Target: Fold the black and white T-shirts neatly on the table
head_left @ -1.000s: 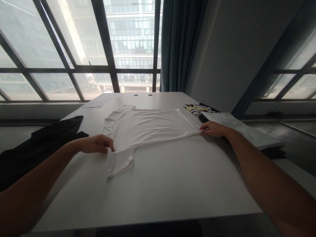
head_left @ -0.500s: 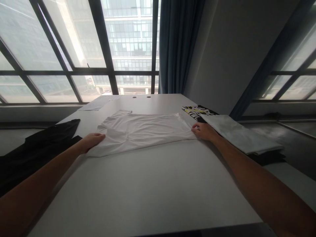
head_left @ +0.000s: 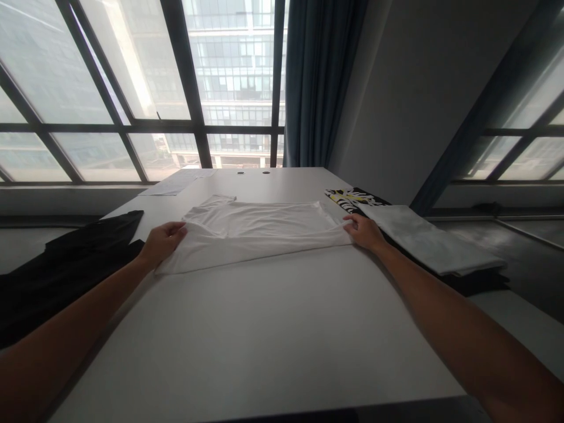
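Note:
A white T-shirt [head_left: 268, 226] lies spread sideways across the white table [head_left: 264, 329], its near part folded over in a long flap. One sleeve shows at the far left of the shirt. My left hand [head_left: 164, 242] pinches the fabric at the shirt's left end, thumb and fingers closed, and lifts it slightly. At the right end, my right hand [head_left: 363, 231] grips the cloth between thumb and fingertips. Between the two hands the fabric is drawn fairly taut, with creases in the middle.
Black clothing [head_left: 83, 252] lies along the table's left edge. On the right rest a folded pale garment [head_left: 427, 238] and a black, white and yellow patterned cloth [head_left: 352, 200]. A thin white sheet [head_left: 176, 183] lies at the far left, before the windows. A blue curtain [head_left: 317, 82] hangs behind.
My left hand has risen a little and closed in a pinch on the shirt, raising its left end. My right hand has shifted slightly upward with its edge.

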The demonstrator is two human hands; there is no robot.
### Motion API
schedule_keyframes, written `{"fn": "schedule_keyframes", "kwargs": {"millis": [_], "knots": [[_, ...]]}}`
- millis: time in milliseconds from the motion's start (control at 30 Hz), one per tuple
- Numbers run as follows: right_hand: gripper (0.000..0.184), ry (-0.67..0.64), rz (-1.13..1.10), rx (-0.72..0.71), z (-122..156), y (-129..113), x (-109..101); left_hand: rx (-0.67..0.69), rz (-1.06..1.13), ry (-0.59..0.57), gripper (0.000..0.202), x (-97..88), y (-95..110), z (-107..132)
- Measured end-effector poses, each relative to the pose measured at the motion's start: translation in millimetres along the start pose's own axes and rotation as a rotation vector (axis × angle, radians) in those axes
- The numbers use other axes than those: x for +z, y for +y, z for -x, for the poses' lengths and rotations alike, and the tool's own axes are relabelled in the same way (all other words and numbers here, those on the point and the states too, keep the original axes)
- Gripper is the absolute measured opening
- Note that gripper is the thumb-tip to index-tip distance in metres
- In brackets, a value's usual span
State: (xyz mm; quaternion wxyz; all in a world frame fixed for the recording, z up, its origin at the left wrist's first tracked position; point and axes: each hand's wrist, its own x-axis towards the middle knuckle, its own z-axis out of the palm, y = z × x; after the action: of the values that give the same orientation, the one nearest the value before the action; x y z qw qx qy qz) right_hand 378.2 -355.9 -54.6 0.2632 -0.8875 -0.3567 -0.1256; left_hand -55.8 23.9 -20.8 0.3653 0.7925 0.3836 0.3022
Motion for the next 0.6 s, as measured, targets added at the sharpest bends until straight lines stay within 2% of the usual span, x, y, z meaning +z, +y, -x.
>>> {"fn": "schedule_keyframes", "kwargs": {"millis": [67,167,333,500,600], "knots": [[0.041,0.052,-0.001,0.013,0,-5,8,0.006,-0.078,-0.019,0.056,-3.4,-10,-4],[0.047,0.08,-0.023,0.056,-1,-2,10,-0.05,-0.164,-0.133,0.058,-13.0,-26,-10],[0.059,-0.122,-0.092,0.046,0,18,-4,-0.081,-0.122,-0.261,0.073,-24.7,-38,-18],[0.043,0.006,-0.092,0.013,-2,15,-8,-0.006,-0.198,-0.177,0.086,-11.6,-34,-29],[0.04,0.002,-0.06,-0.001,-2,5,-3,0.107,-0.363,-0.184,0.085,2.5,-30,-39]]}}
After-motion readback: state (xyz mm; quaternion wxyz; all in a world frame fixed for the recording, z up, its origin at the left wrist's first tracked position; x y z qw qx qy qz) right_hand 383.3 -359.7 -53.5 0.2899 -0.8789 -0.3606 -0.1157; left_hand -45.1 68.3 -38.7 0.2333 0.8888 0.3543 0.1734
